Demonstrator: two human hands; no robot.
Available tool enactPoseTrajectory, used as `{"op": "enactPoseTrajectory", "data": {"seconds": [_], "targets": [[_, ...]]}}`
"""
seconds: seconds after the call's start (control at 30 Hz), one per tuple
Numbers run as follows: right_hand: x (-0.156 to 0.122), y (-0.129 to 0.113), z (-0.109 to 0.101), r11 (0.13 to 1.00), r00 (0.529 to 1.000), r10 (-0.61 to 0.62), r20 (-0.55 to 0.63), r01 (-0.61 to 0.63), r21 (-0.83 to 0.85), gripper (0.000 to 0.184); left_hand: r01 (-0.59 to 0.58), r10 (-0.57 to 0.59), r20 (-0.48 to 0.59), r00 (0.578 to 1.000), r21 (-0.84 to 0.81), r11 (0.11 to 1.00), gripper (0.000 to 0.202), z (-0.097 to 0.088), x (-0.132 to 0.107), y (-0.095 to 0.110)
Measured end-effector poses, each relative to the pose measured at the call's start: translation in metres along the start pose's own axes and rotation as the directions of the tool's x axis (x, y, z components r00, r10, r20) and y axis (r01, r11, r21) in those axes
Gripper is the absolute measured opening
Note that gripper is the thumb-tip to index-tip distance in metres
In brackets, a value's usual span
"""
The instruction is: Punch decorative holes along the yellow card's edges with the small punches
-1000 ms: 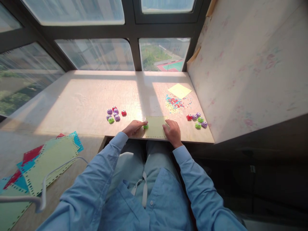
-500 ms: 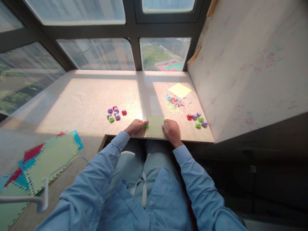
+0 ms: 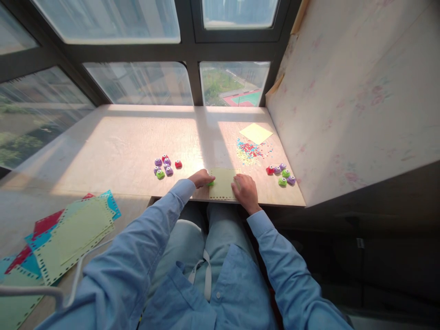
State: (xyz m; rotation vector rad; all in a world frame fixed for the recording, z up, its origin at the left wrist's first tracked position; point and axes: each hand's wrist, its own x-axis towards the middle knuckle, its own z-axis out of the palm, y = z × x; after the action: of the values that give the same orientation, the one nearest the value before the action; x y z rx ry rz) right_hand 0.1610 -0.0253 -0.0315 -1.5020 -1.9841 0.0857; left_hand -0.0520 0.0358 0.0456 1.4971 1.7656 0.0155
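Observation:
A pale yellow sheet of paper (image 3: 222,185) with small punched holes along its edges lies at the table's front edge, between my hands. My left hand (image 3: 200,178) is closed around a small green craft punch (image 3: 211,183) at the sheet's left edge, the thumb on top. Most of the punch is hidden by the fingers. At the right edge my right hand (image 3: 246,189) grips the paper with curled fingers.
Craft punches in red, purple and green sit in a left group (image 3: 168,170) and a right group (image 3: 282,182). Coloured confetti (image 3: 248,151) lies below a yellow sheet (image 3: 256,133). Punched coloured sheets (image 3: 79,229) overlap at lower left beside a white curved bar (image 3: 76,279).
My left hand has shifted slightly and turned, its fingers now covering more of the green punch. The right hand stays at the paper's right edge. The view has tilted up a little.

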Motion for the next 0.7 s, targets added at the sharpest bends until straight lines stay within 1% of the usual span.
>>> {"op": "enactPoseTrajectory", "data": {"seconds": [0.13,0.27,0.43,0.57,0.7], "targets": [[-0.001,0.001,0.001,1.0,1.0,-0.011,0.0,0.011,0.017,0.019,0.002,-0.003,-0.047,0.999,-0.019,1.0,0.026,0.006,0.003,0.001],[-0.001,0.002,0.002,1.0,1.0,-0.01,-0.014,0.01,0.025,0.019,0.002,-0.007,-0.072,0.997,-0.067,0.998,0.024,0.012,0.0,-0.001],[0.0,0.003,0.003,1.0,1.0,-0.02,-0.016,0.02,0.007,0.017,-0.005,-0.001,-0.035,0.999,-0.159,0.987,0.032,0.007,-0.008,-0.006],[0.001,0.004,0.004,0.999,0.999,-0.03,-0.026,0.03,0.011,0.017,-0.033,0.036,0.008,0.999,-0.252,0.967,0.04,0.001,-0.012,-0.012],[0.002,0.007,0.005,0.999,0.999,-0.032,-0.036,0.032,0.01,0.017,-0.069,0.078,0.017,0.997,-0.321,0.944,0.044,0.002,-0.012,-0.017]]}}
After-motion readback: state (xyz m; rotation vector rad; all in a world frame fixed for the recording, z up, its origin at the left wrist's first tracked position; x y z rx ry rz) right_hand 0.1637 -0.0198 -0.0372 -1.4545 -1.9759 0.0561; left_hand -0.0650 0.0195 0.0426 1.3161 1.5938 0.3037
